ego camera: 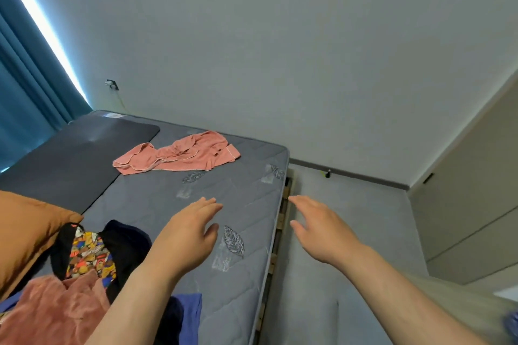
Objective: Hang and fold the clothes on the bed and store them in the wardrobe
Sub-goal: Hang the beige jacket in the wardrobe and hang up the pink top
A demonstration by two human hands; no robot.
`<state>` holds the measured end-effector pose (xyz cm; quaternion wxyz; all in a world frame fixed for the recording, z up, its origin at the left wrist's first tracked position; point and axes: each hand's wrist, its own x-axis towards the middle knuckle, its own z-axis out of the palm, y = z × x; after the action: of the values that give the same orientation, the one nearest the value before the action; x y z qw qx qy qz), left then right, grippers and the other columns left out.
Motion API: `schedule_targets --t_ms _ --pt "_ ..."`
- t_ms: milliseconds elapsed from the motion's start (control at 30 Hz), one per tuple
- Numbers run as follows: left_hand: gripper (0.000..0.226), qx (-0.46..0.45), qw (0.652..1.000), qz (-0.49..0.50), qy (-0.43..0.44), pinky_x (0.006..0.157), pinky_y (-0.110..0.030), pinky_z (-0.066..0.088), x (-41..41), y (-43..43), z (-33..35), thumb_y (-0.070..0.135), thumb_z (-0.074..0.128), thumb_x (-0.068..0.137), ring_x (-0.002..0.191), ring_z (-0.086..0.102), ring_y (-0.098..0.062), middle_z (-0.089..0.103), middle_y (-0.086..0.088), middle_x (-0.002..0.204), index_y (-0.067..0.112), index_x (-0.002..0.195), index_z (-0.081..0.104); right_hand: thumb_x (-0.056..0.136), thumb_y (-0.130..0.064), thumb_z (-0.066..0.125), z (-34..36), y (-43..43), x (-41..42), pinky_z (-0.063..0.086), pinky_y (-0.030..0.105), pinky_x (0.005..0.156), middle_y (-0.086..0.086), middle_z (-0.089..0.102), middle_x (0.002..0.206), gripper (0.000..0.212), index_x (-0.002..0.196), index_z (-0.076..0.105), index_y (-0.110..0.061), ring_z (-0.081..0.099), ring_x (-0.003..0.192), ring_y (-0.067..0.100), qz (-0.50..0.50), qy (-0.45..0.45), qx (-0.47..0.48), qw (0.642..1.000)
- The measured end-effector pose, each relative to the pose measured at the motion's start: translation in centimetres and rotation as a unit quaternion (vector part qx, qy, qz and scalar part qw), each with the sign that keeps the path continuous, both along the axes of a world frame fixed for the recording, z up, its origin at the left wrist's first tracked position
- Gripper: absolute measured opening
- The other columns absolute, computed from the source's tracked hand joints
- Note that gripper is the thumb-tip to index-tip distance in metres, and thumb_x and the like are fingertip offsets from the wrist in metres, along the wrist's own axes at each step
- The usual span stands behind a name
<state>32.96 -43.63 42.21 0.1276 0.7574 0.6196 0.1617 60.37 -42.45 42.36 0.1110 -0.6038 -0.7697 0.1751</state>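
- Bed: a grey quilted mattress with leaf motifs, running from the near left to the far wall. Its right edge overhangs a wooden slatted frame.
- Dark mat: lies flat on the far left part of the bed, beside the curtain.
- Pink garment: spread loosely and crumpled on the far part of the bed, just right of the mat and well apart from both hands.
- Clothes pile, near left of the bed: a black garment with a multicoloured print, a rose garment in front of it, and a blue garment at the near edge, partly hidden by the left forearm.
- Orange cushion: at the left edge, touching the pile.
- Left hand: over the bare middle of the bed, palm down, fingers extended and relaxed, holding nothing.
- Right hand: beyond the bed's right edge, over the floor, fingers extended and slightly spread, holding nothing.
- Floor: pale grey, right of the bed, bounded at the far side by a dark skirting.
- Wall: plain and pale, with a socket above the bed's far left corner.
- Curtain: teal, at the far left, with a bright strip of light along its edge.
- Wardrobe: pale beige panels at the right edge of the scene.
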Motion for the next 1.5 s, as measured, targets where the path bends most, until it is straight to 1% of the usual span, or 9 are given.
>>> schedule_targets --t_ms 200,400,567,700,767,933,1133,1267,1500 --pt "0.048 0.007 0.999 -0.044 -0.003 0.113 -0.023 0.021 1.6 2.1 1.2 0.025 0.051 0.095 0.144 0.027 -0.010 0.038 0.007 0.153 0.026 0.143 0.044 0.098 -0.031 0.049 2.0 -1.0 1.5 0.029 0.029 0.111 -0.003 0.040 0.151 0.053 0.148 0.035 -0.023 0.039 0.136 0.019 -0.039 -0.014 0.026 0.999" --pt "0.051 0.005 1.000 -0.028 -0.005 0.115 -0.024 0.020 1.7 4.6 1.2 0.027 0.052 0.095 0.144 0.025 -0.011 0.038 0.006 0.153 0.026 0.145 0.042 0.097 -0.030 0.050 2.4 2.8 2.4 0.031 0.027 0.108 -0.004 0.044 0.149 0.051 0.147 0.038 -0.025 0.042 0.135 0.018 -0.042 0.018 0.022 0.999" --pt "0.051 0.008 1.000 -0.007 -0.019 0.114 -0.024 0.022 4.1 10.0 0.5 0.028 0.053 0.094 0.143 0.027 -0.009 0.038 0.008 0.152 0.028 0.144 0.043 0.098 -0.030 0.049 1.0 10.7 4.9 0.035 0.030 0.107 -0.005 0.045 0.148 0.049 0.146 0.040 -0.026 0.043 0.134 0.017 -0.045 0.032 -0.004 0.998" --pt "0.050 0.001 1.000 0.013 -0.001 0.112 -0.024 0.026 6.7 16.4 0.4 0.027 0.054 0.094 0.139 0.035 -0.011 0.042 0.007 0.150 0.025 0.143 0.045 0.097 -0.030 0.051 -0.7 18.5 7.5 0.031 0.023 0.106 -0.009 0.045 0.147 0.048 0.144 0.042 -0.027 0.041 0.135 0.011 -0.012 0.049 -0.011 0.999" --pt "0.049 -0.009 0.999 0.040 0.002 0.109 -0.022 0.027 8.1 20.3 0.4 0.027 0.054 0.094 0.136 0.037 -0.010 0.043 0.008 0.148 0.024 0.142 0.045 0.097 -0.032 0.051 -1.4 23.1 9.5 0.031 0.021 0.105 -0.011 0.045 0.147 0.048 0.144 0.042 -0.029 0.040 0.135 0.010 0.006 0.049 -0.038 0.998" --pt "0.048 -0.031 0.998 0.060 0.016 0.105 -0.024 0.033 11.1 27.4 0.7 0.027 0.054 0.094 0.131 0.043 -0.012 0.047 0.008 0.144 0.025 0.141 0.046 0.096 -0.036 0.051 -1.4 31.4 13.5 0.035 0.025 0.105 -0.012 0.045 0.147 0.049 0.144 0.041 -0.031 0.044 0.133 0.010 0.034 0.028 -0.049 0.998" --pt "0.043 -0.025 0.997 0.069 -0.026 0.098 -0.023 0.035 14.9 36.2 0.5 0.021 0.057 0.092 0.126 0.047 -0.013 0.052 0.006 0.138 0.021 0.135 0.053 0.096 -0.036 0.049 -0.5 39.0 16.9 0.034 0.029 0.111 -0.011 0.043 0.149 0.050 0.145 0.040 -0.031 0.040 0.136 0.011 0.054 0.015 -0.047 0.997" --pt "0.046 -0.029 0.995 0.084 -0.039 0.107 -0.027 0.033 15.6 40.7 -0.5 0.021 0.056 0.092 0.133 0.042 -0.013 0.049 0.004 0.144 0.021 0.138 0.051 0.096 -0.035 0.050 -0.5 43.0 17.3 0.031 0.024 0.109 -0.010 0.043 0.149 0.051 0.146 0.040 -0.029 0.040 0.135 0.010 0.076 0.004 -0.050 0.996" --pt "0.046 -0.042 0.989 0.131 -0.058 0.104 -0.025 0.033 12.6 47.5 -4.2 0.019 0.058 0.091 0.130 0.044 -0.015 0.052 0.003 0.140 0.018 0.136 0.053 0.096 -0.032 0.051 -1.5 52.6 14.0 0.034 0.024 0.107 -0.010 0.046 0.146 0.054 0.148 0.035 -0.032 0.044 0.131 0.011 0.135 -0.010 -0.058 0.989"
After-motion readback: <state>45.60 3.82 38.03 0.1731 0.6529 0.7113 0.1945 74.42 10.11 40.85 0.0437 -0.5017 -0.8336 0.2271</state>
